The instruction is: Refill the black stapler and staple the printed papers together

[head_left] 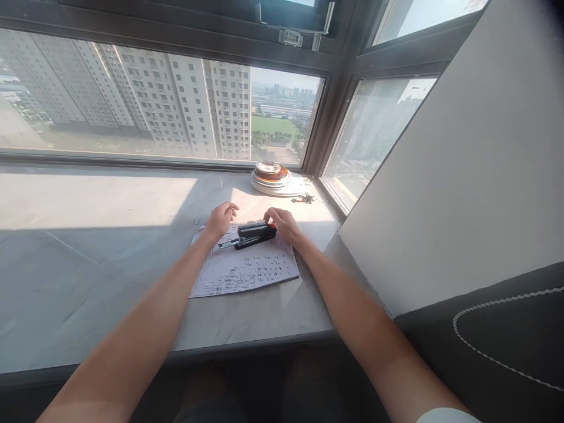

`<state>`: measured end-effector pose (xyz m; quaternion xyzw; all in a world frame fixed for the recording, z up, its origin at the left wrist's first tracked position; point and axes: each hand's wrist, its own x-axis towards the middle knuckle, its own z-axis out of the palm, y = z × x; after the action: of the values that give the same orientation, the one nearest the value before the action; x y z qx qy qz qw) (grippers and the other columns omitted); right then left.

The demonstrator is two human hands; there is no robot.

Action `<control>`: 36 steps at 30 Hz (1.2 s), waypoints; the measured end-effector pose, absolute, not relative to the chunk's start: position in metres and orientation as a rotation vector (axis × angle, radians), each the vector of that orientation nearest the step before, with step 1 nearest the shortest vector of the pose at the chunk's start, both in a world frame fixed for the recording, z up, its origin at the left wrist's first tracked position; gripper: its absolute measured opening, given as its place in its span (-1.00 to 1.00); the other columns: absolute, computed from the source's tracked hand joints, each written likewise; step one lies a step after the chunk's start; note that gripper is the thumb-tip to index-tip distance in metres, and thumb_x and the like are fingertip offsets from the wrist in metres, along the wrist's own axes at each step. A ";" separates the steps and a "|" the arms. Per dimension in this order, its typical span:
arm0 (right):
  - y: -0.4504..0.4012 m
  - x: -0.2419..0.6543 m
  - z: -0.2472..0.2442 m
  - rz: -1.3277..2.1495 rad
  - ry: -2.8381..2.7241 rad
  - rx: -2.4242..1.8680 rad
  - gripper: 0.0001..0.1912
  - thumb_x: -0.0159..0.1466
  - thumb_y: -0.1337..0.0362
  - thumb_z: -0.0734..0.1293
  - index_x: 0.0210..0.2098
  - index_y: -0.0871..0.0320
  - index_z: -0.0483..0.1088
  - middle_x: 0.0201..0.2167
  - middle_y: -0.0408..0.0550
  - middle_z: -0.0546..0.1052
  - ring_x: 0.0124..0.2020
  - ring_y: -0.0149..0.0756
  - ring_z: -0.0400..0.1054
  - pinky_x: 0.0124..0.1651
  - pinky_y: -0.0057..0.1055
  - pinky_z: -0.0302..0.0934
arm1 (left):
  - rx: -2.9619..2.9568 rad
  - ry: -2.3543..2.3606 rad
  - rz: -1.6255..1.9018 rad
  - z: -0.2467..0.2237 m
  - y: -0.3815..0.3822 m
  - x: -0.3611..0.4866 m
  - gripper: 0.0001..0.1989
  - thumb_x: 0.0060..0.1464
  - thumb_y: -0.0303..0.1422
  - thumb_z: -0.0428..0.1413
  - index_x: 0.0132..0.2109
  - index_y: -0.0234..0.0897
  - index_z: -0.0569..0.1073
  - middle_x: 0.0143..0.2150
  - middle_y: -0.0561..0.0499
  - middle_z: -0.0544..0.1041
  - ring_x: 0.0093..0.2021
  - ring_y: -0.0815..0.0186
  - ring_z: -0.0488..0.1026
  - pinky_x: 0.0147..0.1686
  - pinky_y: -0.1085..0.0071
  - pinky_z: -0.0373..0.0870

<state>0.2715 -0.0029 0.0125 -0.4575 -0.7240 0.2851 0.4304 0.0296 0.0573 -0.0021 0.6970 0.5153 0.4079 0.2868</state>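
Note:
A black stapler (256,234) rests on sheets of paper (264,271) covered in handwriting. Its silver metal staple tray (228,243) sticks out from the front end, toward the left. My right hand (282,224) is at the stapler's rear end, with bent fingers gripping beside a small red part (272,226). My left hand (221,219) hovers over the upper left of the paper, apart from the stapler. Its fingers are curled together, and whatever they may hold is too small or hidden to make out.
A stack of plates (274,187) stands in the far corner of the grey sill (110,276). Beside it lies a small dark beaded string (303,200). Windows border the back, a white wall (462,176) the right, and a bead chain (478,351) hangs lower right.

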 end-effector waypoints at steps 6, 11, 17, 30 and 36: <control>-0.011 0.271 0.017 0.659 -2.188 -0.849 -0.70 0.23 0.09 0.51 -0.12 0.10 0.56 -0.27 -0.12 0.61 -0.23 -0.28 0.44 -0.09 -0.35 0.26 | 2.044 1.345 1.290 0.002 0.050 0.033 -0.72 0.21 -0.44 -0.11 -0.19 -0.27 0.52 -0.29 -0.07 0.52 -0.26 0.22 0.45 -0.19 0.30 0.40; -0.008 0.271 0.011 0.438 -1.852 -0.923 -0.70 0.22 0.13 0.53 -0.11 0.13 0.56 -0.26 -0.08 0.62 -0.25 -0.24 0.48 -0.13 -0.31 0.36 | 1.711 1.212 1.524 0.011 0.043 0.032 -0.80 0.24 -0.38 -0.03 -0.23 -0.24 0.50 -0.26 -0.07 0.58 -0.24 0.23 0.53 -0.14 0.29 0.48; -0.011 0.268 0.013 -0.102 -1.701 -0.920 -0.72 0.41 0.32 0.36 0.09 -0.01 0.53 0.02 -0.01 0.62 0.07 -0.07 0.44 0.15 -0.06 0.37 | 1.148 0.703 1.181 0.016 0.043 0.033 -0.54 0.37 0.00 -0.01 0.10 -0.29 0.45 -0.01 -0.27 0.64 0.02 0.01 0.62 0.08 0.02 0.53; -0.010 0.261 0.013 -0.472 -2.028 -0.947 -0.52 0.43 0.49 0.30 0.14 -0.23 0.53 0.07 -0.23 0.61 0.04 -0.12 0.36 0.26 -0.02 0.18 | 0.976 0.605 0.994 0.007 0.054 0.030 -0.71 0.39 -0.31 0.11 0.04 -0.41 0.62 0.06 -0.23 0.64 0.12 0.17 0.58 0.15 0.33 0.54; -0.010 0.257 0.012 -0.477 -1.981 -0.939 -0.51 0.43 0.51 0.26 0.13 -0.18 0.54 -0.01 -0.19 0.63 0.02 -0.12 0.38 0.22 -0.02 0.25 | 0.966 0.704 1.054 0.003 0.056 0.030 -0.85 0.32 -0.45 0.18 -0.12 -0.41 0.66 0.02 -0.20 0.65 0.13 0.20 0.58 0.14 0.42 0.57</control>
<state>0.2567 -0.0099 0.0125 -0.3770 -0.7955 -0.1916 0.4340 0.0302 0.0559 0.0034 0.4335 0.3160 0.4730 0.6990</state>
